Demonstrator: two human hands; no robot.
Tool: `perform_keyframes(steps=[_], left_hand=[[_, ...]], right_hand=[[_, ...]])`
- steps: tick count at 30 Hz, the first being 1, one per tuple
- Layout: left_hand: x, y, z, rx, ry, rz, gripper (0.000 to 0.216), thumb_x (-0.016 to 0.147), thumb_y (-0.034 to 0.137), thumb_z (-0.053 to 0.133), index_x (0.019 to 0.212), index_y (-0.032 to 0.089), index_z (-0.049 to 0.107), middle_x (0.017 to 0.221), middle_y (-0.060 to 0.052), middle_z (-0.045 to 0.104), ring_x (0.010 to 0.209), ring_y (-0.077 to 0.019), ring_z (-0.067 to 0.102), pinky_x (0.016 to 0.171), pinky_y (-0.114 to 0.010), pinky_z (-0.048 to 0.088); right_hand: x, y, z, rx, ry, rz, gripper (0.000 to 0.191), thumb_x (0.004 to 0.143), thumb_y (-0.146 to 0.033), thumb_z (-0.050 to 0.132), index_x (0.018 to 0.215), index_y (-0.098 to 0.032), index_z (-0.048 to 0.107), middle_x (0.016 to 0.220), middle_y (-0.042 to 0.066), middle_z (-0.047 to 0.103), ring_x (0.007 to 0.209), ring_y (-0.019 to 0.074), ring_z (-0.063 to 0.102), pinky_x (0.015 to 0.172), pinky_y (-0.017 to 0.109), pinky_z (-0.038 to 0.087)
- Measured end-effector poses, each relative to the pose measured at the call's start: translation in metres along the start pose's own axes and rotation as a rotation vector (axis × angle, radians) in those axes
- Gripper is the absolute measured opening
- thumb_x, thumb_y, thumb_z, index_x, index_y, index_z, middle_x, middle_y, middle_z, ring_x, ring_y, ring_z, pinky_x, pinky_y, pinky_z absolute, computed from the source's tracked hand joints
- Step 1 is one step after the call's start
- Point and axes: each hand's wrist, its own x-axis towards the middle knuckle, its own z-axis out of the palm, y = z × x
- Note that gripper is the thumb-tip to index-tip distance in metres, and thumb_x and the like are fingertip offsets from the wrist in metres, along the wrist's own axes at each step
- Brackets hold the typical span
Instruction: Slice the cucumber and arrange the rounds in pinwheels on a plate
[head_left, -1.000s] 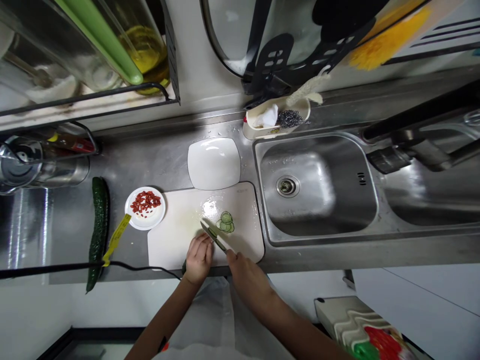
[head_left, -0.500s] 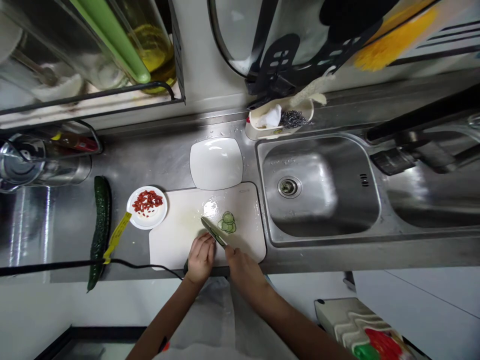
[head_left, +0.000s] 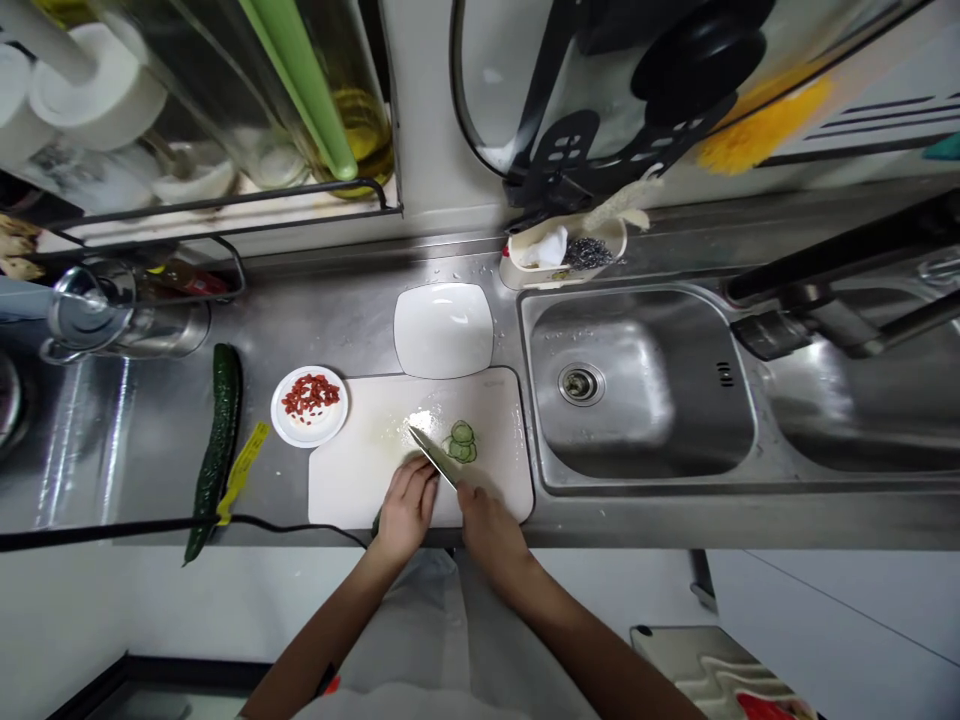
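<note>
My right hand [head_left: 491, 525] is closed round the handle of a kitchen knife [head_left: 433, 456], whose blade points up and left over the white cutting board [head_left: 345, 480]. Beside the blade, the bent fingers of my left hand [head_left: 407, 505] press down on a cucumber. Most of that cucumber is hidden under the hand; only a dark green end [head_left: 376, 522] shows at its left. Several thin cucumber slices [head_left: 462, 442] lie in a small overlapping pile on the board, just right of the blade. Wet spots shine on the board above the knife tip.
A whole cucumber [head_left: 217, 440] lies at the left, near a black cable [head_left: 285, 523] with a yellow tag [head_left: 244, 472]. A small plate [head_left: 337, 420] holds red berries. Behind the board stands a white square dish [head_left: 444, 330]. The steel sink [head_left: 645, 390] is at right.
The head view has shifted slightly, so the counter appears a little further right. The knife blade has moved slightly away from my left fingers. Both hands keep their holds.
</note>
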Motion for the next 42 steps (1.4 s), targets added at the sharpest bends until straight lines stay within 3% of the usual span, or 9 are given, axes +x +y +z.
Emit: perform_keyframes(steps=[4,11,16,22,32,36,39,42], left_hand=[[-0.005,0.003,-0.007,0.094,-0.052,-0.094,0.035,0.084,0.018,0.050,0.120,0.018,0.051,0.126,-0.013,0.049,0.122,-0.0256,0.042,0.101,-0.047,0.040],[-0.012,0.001,-0.014,0.109,-0.048,-0.208,0.045,0.081,0.013,0.049,0.125,0.018,0.045,0.115,-0.012,0.055,0.105,-0.0228,0.052,0.092,-0.043,0.046],[-0.011,-0.025,-0.039,0.209,0.062,-0.305,0.043,0.080,0.016,0.051,0.123,0.018,0.048,0.111,-0.011,0.058,0.102,-0.0241,0.054,0.090,-0.041,0.046],[-0.013,-0.061,-0.065,0.364,0.098,-0.443,0.038,0.080,0.018,0.050,0.119,0.018,0.050,0.104,-0.011,0.061,0.096,-0.0250,0.056,0.086,-0.040,0.046],[-0.019,-0.074,-0.070,0.470,0.099,-0.569,0.038,0.081,0.015,0.048,0.118,0.017,0.048,0.104,-0.013,0.060,0.094,-0.0246,0.058,0.084,-0.039,0.044],[-0.018,-0.068,-0.069,0.449,0.218,-0.494,0.039,0.079,0.016,0.051,0.118,0.016,0.050,0.113,-0.016,0.056,0.107,-0.0277,0.052,0.092,-0.044,0.041],[-0.014,-0.044,-0.064,0.341,0.309,-0.302,0.033,0.081,0.019,0.051,0.114,0.016,0.054,0.116,-0.015,0.054,0.114,-0.0281,0.047,0.096,-0.047,0.039],[-0.007,-0.004,-0.050,0.118,0.148,0.021,0.025,0.085,0.018,0.048,0.108,0.020,0.058,0.107,-0.010,0.060,0.108,-0.0214,0.052,0.095,-0.042,0.042]], right_hand=[[0.000,0.005,0.002,-0.035,0.030,-0.017,0.038,0.088,-0.008,0.033,0.124,-0.015,0.045,0.097,0.010,0.063,0.086,0.0183,0.062,0.069,0.025,0.044],[-0.006,0.013,-0.006,-0.079,0.071,-0.035,0.030,0.089,-0.009,0.034,0.113,-0.018,0.049,0.093,0.008,0.061,0.083,0.0156,0.062,0.063,0.022,0.041],[-0.011,0.020,-0.008,-0.128,0.098,-0.080,0.027,0.087,-0.006,0.033,0.103,-0.016,0.052,0.095,0.009,0.058,0.077,0.0152,0.061,0.060,0.022,0.038],[-0.017,0.029,-0.010,-0.150,0.180,-0.154,0.025,0.089,-0.013,0.036,0.108,-0.017,0.051,0.099,0.008,0.054,0.074,0.0149,0.060,0.062,0.024,0.038],[-0.019,0.050,-0.010,-0.240,0.320,-0.162,0.033,0.090,-0.019,0.038,0.121,-0.018,0.048,0.102,0.010,0.052,0.074,0.0157,0.058,0.062,0.026,0.042],[-0.016,0.055,-0.008,-0.264,0.363,-0.184,0.034,0.090,-0.021,0.039,0.122,-0.018,0.049,0.099,0.009,0.053,0.074,0.0160,0.057,0.064,0.026,0.043],[-0.014,0.056,-0.008,-0.288,0.377,-0.181,0.034,0.089,-0.020,0.039,0.122,-0.018,0.049,0.097,0.009,0.053,0.074,0.0165,0.057,0.065,0.027,0.044],[-0.014,0.056,-0.008,-0.311,0.375,-0.176,0.034,0.089,-0.018,0.039,0.122,-0.018,0.048,0.095,0.008,0.053,0.075,0.0172,0.058,0.065,0.028,0.044]])
